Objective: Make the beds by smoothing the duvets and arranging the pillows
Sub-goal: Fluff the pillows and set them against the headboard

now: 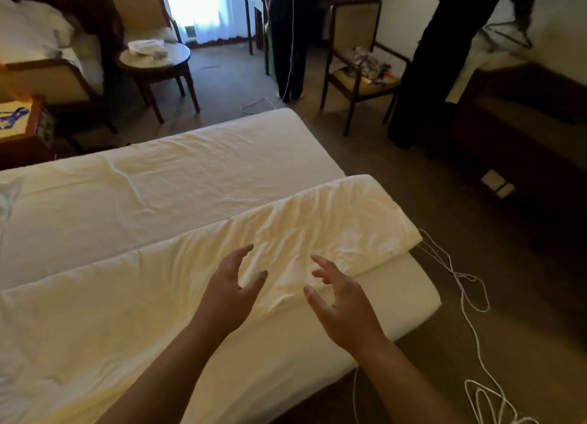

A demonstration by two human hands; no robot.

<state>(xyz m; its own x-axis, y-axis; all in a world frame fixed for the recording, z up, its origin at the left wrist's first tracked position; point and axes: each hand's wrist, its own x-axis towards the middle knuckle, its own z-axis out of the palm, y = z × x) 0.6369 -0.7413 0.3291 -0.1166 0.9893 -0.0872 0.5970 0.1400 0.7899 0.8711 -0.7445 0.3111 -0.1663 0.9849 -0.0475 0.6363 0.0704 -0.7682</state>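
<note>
Head view looks down on two mattresses pushed side by side, with a folded white duvet (222, 264) lying lengthwise along the near one (397, 299), its foot end bunched and creased close to the mattress corner. The left hand (227, 291) and right hand (341, 303) hover over that creased patch, fingers spread and loosely curved, holding nothing; whether any fingertip touches the cloth cannot be told. The step in hand looks like smoothing or taking hold of the duvet's end. To do it well, I would judge, lay both palms flat and sweep outward from the middle toward the corner, or pinch the folded edge at two points well apart and draw it taut so the wrinkles pull out evenly. The cover is thin cotton-like fabric, soft and full of fine ridges; the far mattress (190, 175) wears a tighter sheet with one long crease. A thin white cord (470, 299) loops on the carpet beside the bed and could catch a foot.
</note>
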